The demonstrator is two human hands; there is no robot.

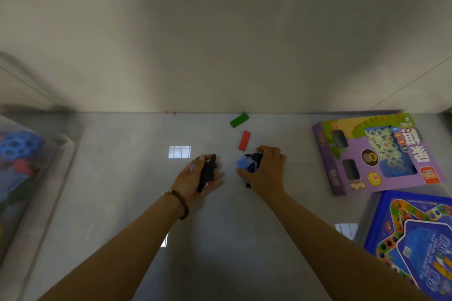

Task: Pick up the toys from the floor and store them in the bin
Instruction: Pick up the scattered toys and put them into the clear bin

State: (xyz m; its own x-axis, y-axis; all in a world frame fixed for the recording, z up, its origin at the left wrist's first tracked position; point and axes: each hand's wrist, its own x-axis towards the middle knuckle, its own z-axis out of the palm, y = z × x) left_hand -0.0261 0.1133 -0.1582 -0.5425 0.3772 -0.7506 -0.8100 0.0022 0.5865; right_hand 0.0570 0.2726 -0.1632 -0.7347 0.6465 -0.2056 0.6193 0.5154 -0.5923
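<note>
My left hand (195, 178) holds a dark, animal-shaped toy (208, 172) in its palm, just above the grey floor. My right hand (265, 168) curls over a blue and black toy (248, 162) that lies on the floor. Just beyond my right hand lies a red block (244, 140), and a green block (239, 120) sits farther off by the wall. A clear plastic bin (71, 151) stands at the far left, blurred, with a blue holed ball (20, 145) and other coloured toys inside.
A purple game box (376, 154) lies on the floor at the right. Nearer me, at the lower right, is a blue board-game box (415, 239). A pale wall rises straight ahead past the blocks. Glossy grey floor stretches between my arms.
</note>
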